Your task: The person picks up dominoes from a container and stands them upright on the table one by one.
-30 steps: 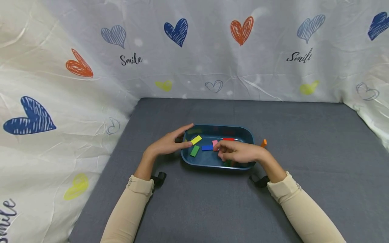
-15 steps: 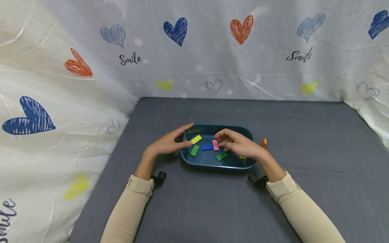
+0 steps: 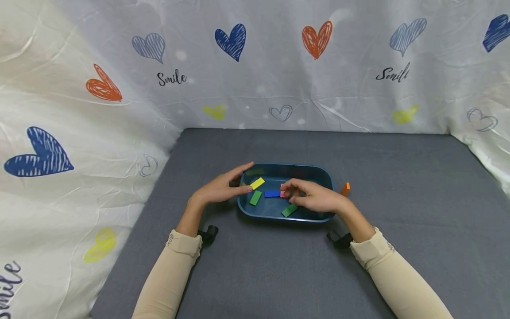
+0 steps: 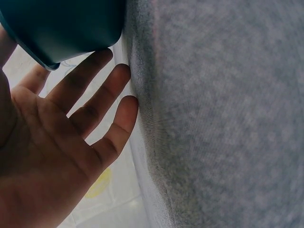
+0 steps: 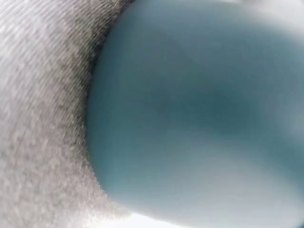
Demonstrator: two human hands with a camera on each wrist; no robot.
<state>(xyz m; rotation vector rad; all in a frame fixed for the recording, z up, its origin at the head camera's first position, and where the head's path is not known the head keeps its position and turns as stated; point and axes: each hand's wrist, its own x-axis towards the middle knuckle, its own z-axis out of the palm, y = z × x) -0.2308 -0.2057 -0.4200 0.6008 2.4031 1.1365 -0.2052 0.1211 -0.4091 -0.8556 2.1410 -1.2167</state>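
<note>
A blue tray (image 3: pixel 323 173) sits on the grey cloth with flat coloured blocks in it: yellow (image 3: pixel 257 183), green (image 3: pixel 255 197), blue (image 3: pixel 272 193) and another green (image 3: pixel 289 210). My left hand (image 3: pixel 244 178) rests with straight fingers against the tray's left end. In the left wrist view its palm (image 4: pixel 90 109) lies open beside the tray corner (image 4: pixel 61 28). My right hand (image 3: pixel 292 191) reaches over the tray from the right, fingertips curled onto a pink block (image 3: pixel 282 193) that they mostly hide. The right wrist view shows only the blurred tray wall (image 5: pixel 199 109).
An orange block (image 3: pixel 345 189) stands on the cloth just outside the tray's right end. The grey cloth (image 3: pixel 398 177) is walled by a white sheet with hearts (image 3: pixel 119 133) at the back and on both sides.
My right hand lifted and spread, uncovering a green block, then came back down over the pink block. That green block lies slightly nearer me now. The left hand stayed still.
</note>
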